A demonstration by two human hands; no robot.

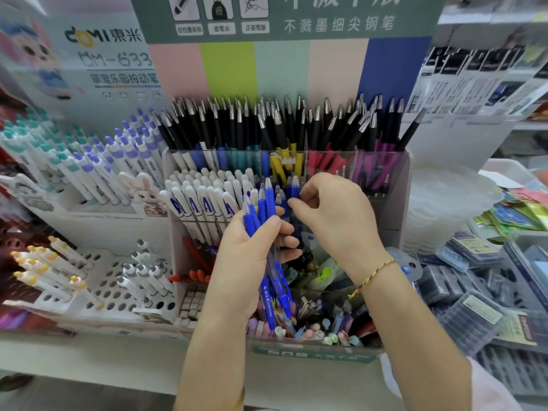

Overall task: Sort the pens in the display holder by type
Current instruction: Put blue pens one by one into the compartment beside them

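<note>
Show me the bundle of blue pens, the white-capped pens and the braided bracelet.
bundle of blue pens [269, 203]: head view, on the ribbed grip of one pen.
white-capped pens [204, 203]: head view, on a front-row cap printed with a blue A.
braided bracelet [374, 275]: head view, on the strand across the right wrist.

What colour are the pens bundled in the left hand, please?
Blue; the ribbed plastic pens in the left hand show best in the head view.

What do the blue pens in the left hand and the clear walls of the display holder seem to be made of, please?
The blue ribbed-grip pens look like plastic: glossy see-through tips and barrels, with ridged blue grips that may be rubbery. The clear holder walls look like acrylic or similar rigid plastic: pens show through them.
</note>
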